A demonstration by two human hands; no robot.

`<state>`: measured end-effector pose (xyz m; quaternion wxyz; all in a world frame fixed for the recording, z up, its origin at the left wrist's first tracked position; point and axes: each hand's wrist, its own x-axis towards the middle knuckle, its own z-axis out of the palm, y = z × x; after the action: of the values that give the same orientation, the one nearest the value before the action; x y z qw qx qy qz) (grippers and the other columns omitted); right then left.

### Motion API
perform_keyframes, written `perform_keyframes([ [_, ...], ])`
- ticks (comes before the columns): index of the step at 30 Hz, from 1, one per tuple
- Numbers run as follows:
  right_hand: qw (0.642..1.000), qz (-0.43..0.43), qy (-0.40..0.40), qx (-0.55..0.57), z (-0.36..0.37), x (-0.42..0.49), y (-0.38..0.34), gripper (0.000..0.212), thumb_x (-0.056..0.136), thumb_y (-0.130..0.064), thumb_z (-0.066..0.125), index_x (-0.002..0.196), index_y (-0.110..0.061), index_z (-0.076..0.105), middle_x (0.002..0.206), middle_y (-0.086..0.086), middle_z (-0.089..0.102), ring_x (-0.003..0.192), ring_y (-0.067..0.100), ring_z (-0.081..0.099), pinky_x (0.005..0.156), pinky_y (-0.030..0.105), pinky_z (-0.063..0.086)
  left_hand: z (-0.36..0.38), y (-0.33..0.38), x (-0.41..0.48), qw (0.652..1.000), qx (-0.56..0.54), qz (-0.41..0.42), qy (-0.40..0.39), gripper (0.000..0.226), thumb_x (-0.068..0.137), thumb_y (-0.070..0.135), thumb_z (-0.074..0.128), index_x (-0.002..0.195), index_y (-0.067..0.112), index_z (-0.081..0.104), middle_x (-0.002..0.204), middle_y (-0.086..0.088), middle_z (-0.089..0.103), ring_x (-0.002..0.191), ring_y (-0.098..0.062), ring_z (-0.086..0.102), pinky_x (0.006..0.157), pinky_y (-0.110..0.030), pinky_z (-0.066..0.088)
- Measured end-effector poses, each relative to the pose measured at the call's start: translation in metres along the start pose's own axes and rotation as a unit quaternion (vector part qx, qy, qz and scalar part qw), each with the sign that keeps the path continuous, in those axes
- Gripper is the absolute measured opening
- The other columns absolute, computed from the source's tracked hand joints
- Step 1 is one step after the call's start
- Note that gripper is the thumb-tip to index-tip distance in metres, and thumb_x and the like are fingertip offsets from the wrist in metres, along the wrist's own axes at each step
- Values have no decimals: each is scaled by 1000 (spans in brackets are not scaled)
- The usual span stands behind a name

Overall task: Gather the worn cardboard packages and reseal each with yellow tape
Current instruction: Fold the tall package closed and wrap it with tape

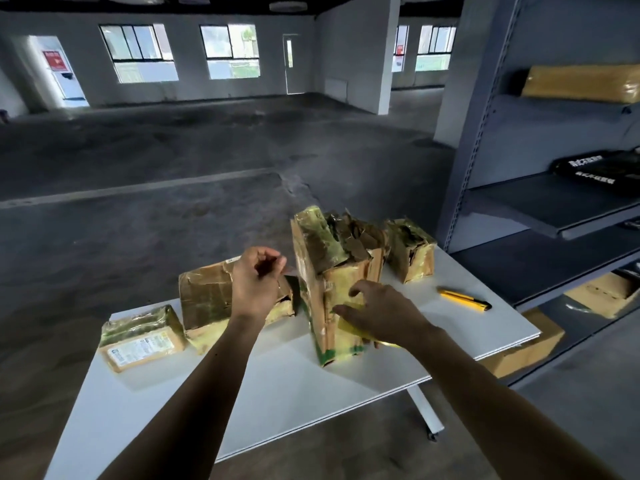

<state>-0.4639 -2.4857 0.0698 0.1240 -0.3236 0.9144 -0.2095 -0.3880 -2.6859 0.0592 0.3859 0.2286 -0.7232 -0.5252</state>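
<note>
Several worn cardboard packages patched with yellow tape stand on a white table. A tall package with a torn, open top stands upright in the middle. My right hand rests on its near side with fingers spread, pressing a strip of yellow tape against the cardboard. My left hand hovers just left of the tall package, fingers curled, thumb near the forefinger, nothing visible in it. Behind it lies a medium package. A flat labelled package lies at the left, a small torn package at the back right.
A yellow utility knife lies on the table's right side. A grey metal shelf unit stands close on the right, holding a yellow-taped box and black bags. Cardboard boxes sit low beside the table. Bare concrete floor stretches beyond.
</note>
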Motion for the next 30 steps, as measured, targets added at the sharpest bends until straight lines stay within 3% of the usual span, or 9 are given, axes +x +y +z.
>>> perform_keyframes([
  [2, 998, 19, -27, -50, -3, 6, -3, 62, 84, -73, 54, 113, -19, 59, 103, 1, 62, 91, 18, 61, 80, 37, 55, -1, -22, 14, 999, -23, -14, -18, 7, 89, -2, 67, 93, 3, 64, 80, -2, 70, 69, -1, 67, 68, -15, 52],
  [4, 995, 19, -61, -72, -5, 9, -5, 49, 89, -65, 56, 100, -18, 59, 86, -2, 58, 81, 15, 59, 69, 31, 49, 0, -42, 27, 998, -47, -32, -34, 6, 89, -3, 67, 94, 0, 65, 79, -3, 70, 67, -4, 67, 69, -19, 53],
  [6, 996, 8, -75, -50, -6, 12, -3, 31, 92, -50, 59, 89, -20, 58, 78, -5, 56, 78, 19, 61, 67, 35, 49, 1, -60, 36, 995, -73, -51, -44, 7, 89, -2, 68, 95, -2, 64, 78, -3, 68, 66, -5, 64, 66, -19, 52],
  [8, 997, 7, -74, -31, -7, 11, -2, 25, 89, -44, 60, 98, -21, 64, 85, -4, 62, 85, 22, 65, 77, 37, 54, 4, -72, 41, 991, -96, -74, -61, 7, 89, -3, 67, 96, -3, 63, 75, -2, 65, 63, -3, 60, 60, -17, 49],
  [10, 996, -3, -62, -67, -7, 11, -3, 42, 89, -45, 60, 124, -22, 63, 108, 0, 67, 97, 22, 64, 86, 36, 53, 10, -80, 43, 986, -113, -96, -73, 5, 90, -1, 66, 94, 2, 63, 75, 0, 63, 61, -1, 59, 58, -16, 48],
  [12, 993, -22, -37, -113, -5, 13, -3, 47, 91, -48, 58, 133, -24, 59, 124, 2, 64, 106, 23, 61, 90, 36, 51, 16, -80, 47, 984, -121, -112, -73, 12, 91, 1, 65, 88, 11, 63, 74, 3, 63, 60, 3, 59, 57, -14, 47],
  [19, 992, -20, -20, -125, 1, 16, 6, 49, 94, -57, 54, 133, -28, 56, 131, -5, 60, 111, 21, 58, 90, 33, 46, 49, -81, 64, 980, -120, -119, -101, 17, 92, -1, 62, 88, 16, 64, 90, -5, 66, 85, -16, 60, 83, -32, 51],
  [24, 992, -11, -23, -126, 1, 16, 8, 53, 94, -58, 53, 138, -28, 52, 136, -5, 57, 116, 21, 56, 94, 34, 46, 73, -85, 65, 986, -124, -79, -74, 24, 89, -3, 65, 84, 19, 62, 85, 1, 64, 80, -9, 60, 75, -15, 47],
  [30, 990, -3, -14, -142, 3, 15, 14, 51, 95, -58, 51, 134, -26, 53, 134, -4, 58, 114, 23, 56, 92, 33, 45, 84, -92, 65, 991, -103, -51, -74, 21, 89, 4, 69, 84, 25, 64, 90, -2, 67, 85, -13, 62, 84, -32, 50],
])
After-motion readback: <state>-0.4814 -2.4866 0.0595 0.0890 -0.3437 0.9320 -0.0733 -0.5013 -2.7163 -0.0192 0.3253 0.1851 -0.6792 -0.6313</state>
